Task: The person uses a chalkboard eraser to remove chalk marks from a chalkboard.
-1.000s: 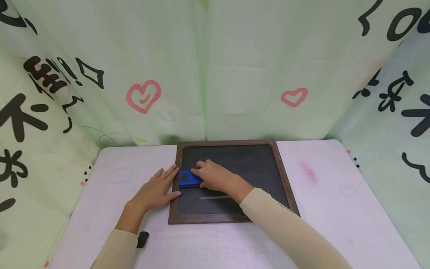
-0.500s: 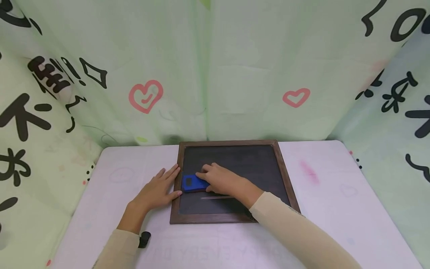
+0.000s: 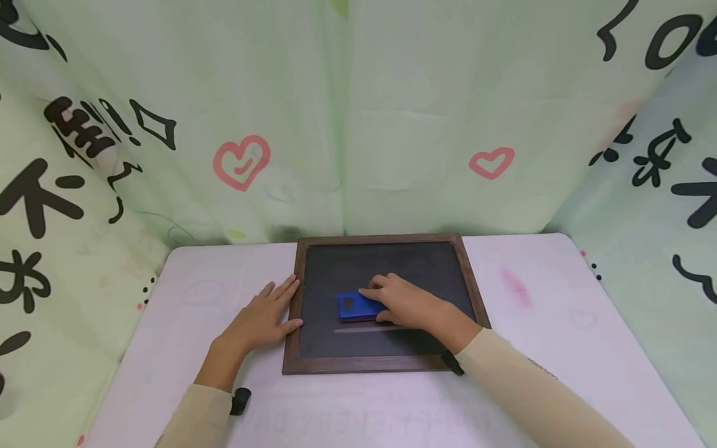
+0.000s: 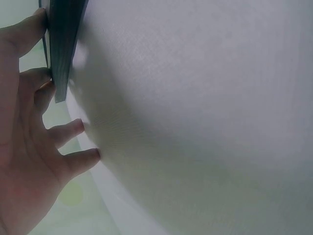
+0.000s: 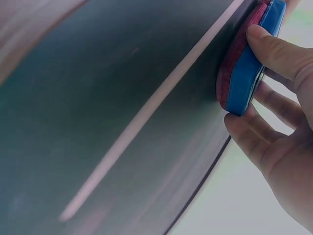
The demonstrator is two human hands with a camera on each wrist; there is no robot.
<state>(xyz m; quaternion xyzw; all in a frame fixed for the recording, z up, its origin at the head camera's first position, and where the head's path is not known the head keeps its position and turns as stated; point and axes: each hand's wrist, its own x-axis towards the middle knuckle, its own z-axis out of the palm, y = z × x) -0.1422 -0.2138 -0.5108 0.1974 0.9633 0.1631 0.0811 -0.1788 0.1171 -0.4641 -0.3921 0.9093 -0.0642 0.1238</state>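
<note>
A small blackboard (image 3: 364, 264) in a brown wooden frame lies on the white table. My right hand (image 3: 411, 305) grips a blue blackboard eraser (image 3: 354, 307) between thumb and fingers, left of the board's middle. In the right wrist view the eraser's dark red pad (image 5: 239, 51) faces the board, with the thumb on its edge. Just below the eraser runs a pale chalk line (image 5: 146, 110), crossing part of the board's lower half. My left hand (image 3: 254, 317) has its fingers spread, fingertips and thumb resting on the frame's left side (image 4: 61, 54).
The white table (image 3: 560, 348) extends on both sides of the board, with a pink smudge (image 3: 515, 287) on the right. Behind and beside it hangs a pale green curtain (image 3: 392, 124) with hearts and black lettering. A black wrist device (image 3: 240, 401) shows beside the left sleeve.
My right hand has slid the eraser from the board's left edge toward its middle, first slightly down and then rightward. The left hand has stayed at the frame.
</note>
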